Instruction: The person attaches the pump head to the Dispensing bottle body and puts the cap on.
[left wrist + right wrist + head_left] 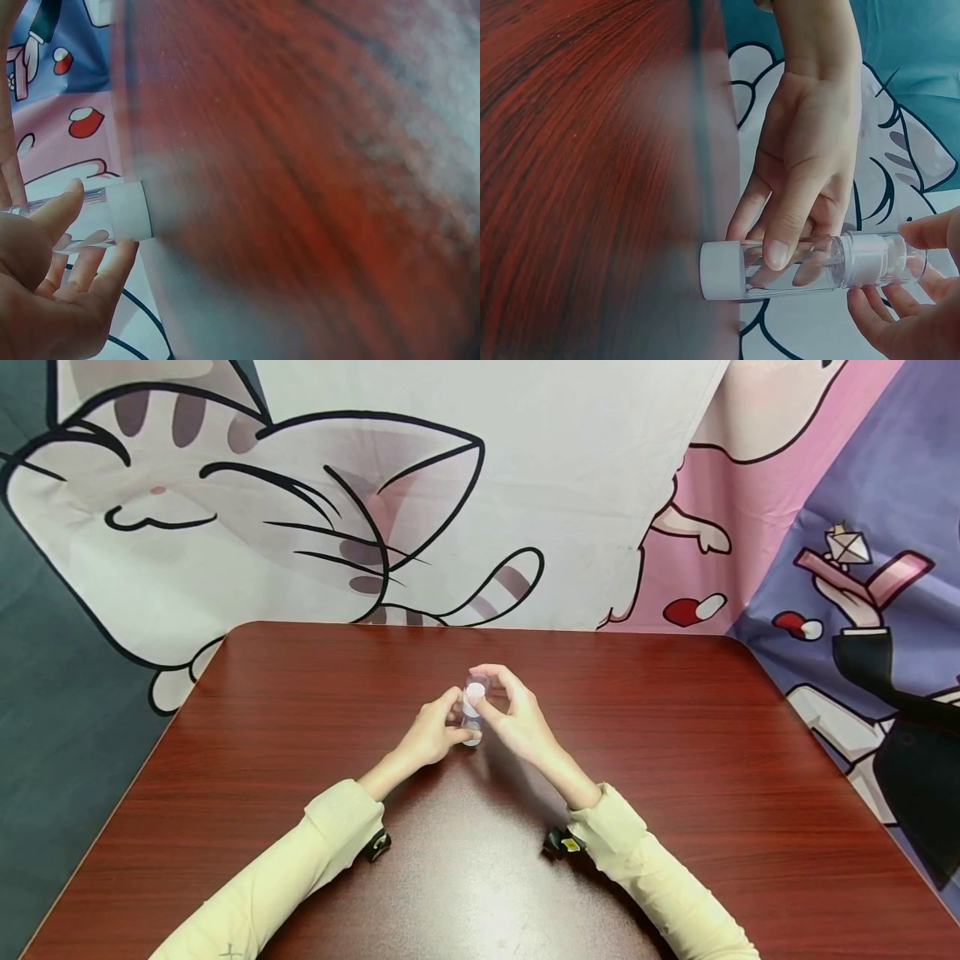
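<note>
A clear pump bottle (802, 281) with a white base (721, 271) and a clear cap (917, 268) stands upright over the middle of the table. My left hand (429, 731) grips its lower body, thumb on one side and fingers on the other. Higher up, my right hand (525, 722) pinches the cap between thumb and fingers. White pump parts show through the clear plastic. From the left wrist view, the white base (129, 210) sits just past the left fingertips, close to the tabletop.
A dark red wooden table (300, 693) with a glossy light patch near the front spreads around the hands. Behind it hangs a cloth (585, 485) printed with cartoon cats. Each forearm wears a small black wrist device (562, 843) below the pale sleeve.
</note>
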{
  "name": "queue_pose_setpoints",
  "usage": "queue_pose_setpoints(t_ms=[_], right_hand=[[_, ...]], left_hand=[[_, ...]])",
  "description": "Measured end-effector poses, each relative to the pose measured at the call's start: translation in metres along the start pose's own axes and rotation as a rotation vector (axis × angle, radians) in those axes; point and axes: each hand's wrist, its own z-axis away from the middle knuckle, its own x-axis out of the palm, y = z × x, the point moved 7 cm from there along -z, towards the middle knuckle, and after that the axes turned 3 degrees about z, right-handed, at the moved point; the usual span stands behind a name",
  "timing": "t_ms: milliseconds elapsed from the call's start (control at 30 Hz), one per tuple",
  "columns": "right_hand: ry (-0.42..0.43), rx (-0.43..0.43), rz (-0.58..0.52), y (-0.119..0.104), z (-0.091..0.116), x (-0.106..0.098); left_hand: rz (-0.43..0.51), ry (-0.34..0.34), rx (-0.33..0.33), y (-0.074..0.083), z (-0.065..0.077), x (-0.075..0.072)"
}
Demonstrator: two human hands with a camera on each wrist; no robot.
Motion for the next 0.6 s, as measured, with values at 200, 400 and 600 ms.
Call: queue_pose_setpoints(t_ms=[200, 400, 600], right_hand=[[-0.002, -0.021, -0.002, -0.0007, 0.0004, 0.0012], [-0.003, -0.041, -0.003, -0.0001, 0.0015, 0.0029], [-0.006, -0.048, -0.002, 0.002, 0.0017, 0.0038]], left_hand=[[0.006, -0.004, 0.007, -0.0003, -0.0007, 0.0009], [-0.007, -0.011, 0.01, 0.0004, -0.0006, 0.001], [0.0, -0.018, -0.001, -0.0003, -0.0005, 0.001]])
